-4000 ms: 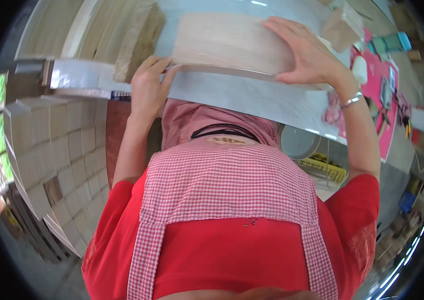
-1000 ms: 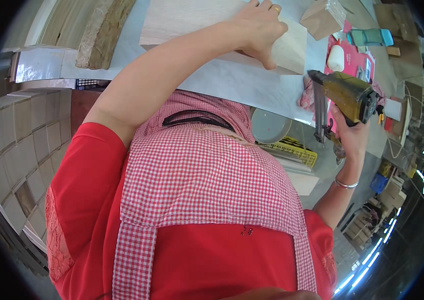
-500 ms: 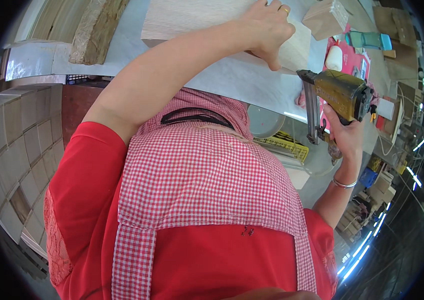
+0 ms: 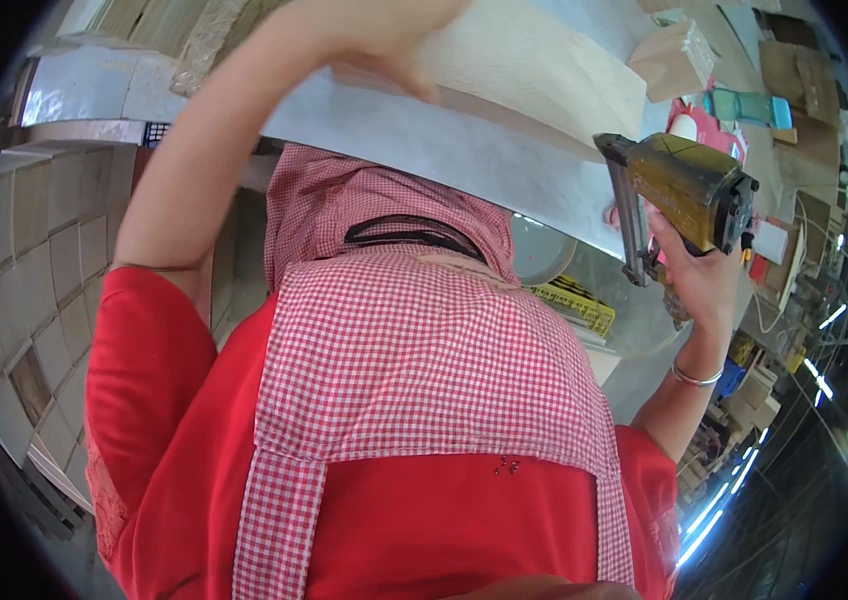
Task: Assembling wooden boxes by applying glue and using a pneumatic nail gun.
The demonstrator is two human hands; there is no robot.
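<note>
My left hand (image 4: pixel 391 38), smeared by motion, is over a pale wooden box or block (image 4: pixel 534 65) at the far side of the table. Its thumb hangs by the near edge of the wood, and the other fingers are blurred or cut off by the frame. My right hand (image 4: pixel 699 275) is wrapped round the handle of an air nail gun (image 4: pixel 679 190) with a yellow-brown body and a dark magazine. The gun's nose points up and left, close to the right end of the wood; whether they touch is unclear.
A smaller wooden block (image 4: pixel 674 60) lies behind the gun. To its right are a teal bottle (image 4: pixel 747 108) and a pink sheet (image 4: pixel 709 125). Stacked wooden pieces (image 4: pixel 49 235) stand at the left. Below the table (image 4: pixel 484 150) edge is a yellow crate (image 4: pixel 576 305).
My left hand has swung left along the wood. The wood has turned a little, its right end now nearer the gun. My right hand and the nail gun have hardly moved.
</note>
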